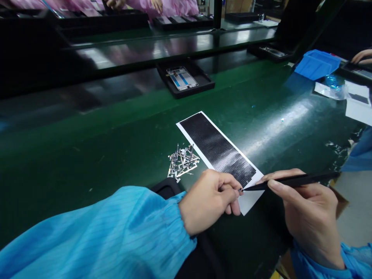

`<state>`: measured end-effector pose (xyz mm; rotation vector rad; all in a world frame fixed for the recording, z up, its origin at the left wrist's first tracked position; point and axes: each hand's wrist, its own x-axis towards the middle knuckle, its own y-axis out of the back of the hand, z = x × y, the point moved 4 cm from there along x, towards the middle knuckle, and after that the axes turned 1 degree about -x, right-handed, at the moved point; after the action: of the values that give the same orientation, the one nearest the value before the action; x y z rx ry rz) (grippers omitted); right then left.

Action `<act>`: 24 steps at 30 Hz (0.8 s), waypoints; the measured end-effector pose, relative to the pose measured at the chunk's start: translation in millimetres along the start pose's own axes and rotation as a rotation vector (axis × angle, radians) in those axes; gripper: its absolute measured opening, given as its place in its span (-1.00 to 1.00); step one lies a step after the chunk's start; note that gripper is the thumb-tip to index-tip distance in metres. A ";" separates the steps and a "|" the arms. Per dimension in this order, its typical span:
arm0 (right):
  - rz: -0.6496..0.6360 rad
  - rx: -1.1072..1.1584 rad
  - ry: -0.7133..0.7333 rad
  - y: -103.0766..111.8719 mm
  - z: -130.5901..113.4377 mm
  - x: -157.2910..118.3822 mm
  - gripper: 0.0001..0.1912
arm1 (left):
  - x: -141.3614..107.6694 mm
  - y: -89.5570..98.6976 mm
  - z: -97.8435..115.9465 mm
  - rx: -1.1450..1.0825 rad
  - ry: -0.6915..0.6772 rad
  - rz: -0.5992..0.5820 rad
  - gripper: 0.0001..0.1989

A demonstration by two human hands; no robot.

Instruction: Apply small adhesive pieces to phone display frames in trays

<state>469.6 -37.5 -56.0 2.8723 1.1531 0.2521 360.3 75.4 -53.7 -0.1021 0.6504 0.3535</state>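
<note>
My right hand is closed around black tweezers, whose tips point left. Those tips meet a tiny dark piece pinched between the thumb and forefinger of my left hand; its kind is too small to make out. Under both hands lies a white sheet bearing rows of small black stickers, with part of the near rows gone. Just left of the sheet, a loose pile of small silvery flex-like strips rests on the green bench.
A black tray with a flat metal panel stands beyond the sheet. At right are a blue bin, white papers and another person's hand. A black tray edge shows beside my left sleeve. People in pink work across the bench.
</note>
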 end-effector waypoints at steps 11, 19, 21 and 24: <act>0.004 -0.008 -0.029 -2.9 -0.4 0.0 -0.95 | 0.9 0.3 -0.2 0.020 -0.003 -0.008 -0.84; -0.018 -0.012 -0.012 -2.3 -0.7 0.3 -0.96 | -0.2 -0.2 -2.1 0.018 -0.033 -0.024 -0.84; -0.017 -0.011 -0.019 -2.1 -0.6 0.0 -0.96 | -0.2 0.0 -2.0 0.013 -0.047 -0.028 -0.84; -0.018 -0.020 -0.027 -2.3 -0.5 -0.2 -0.96 | 0.5 -0.2 -2.2 0.013 -0.049 -0.031 -0.85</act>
<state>467.8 -36.0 -55.8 2.8379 1.1647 0.2228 359.5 74.9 -55.7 -0.0907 0.6018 0.3211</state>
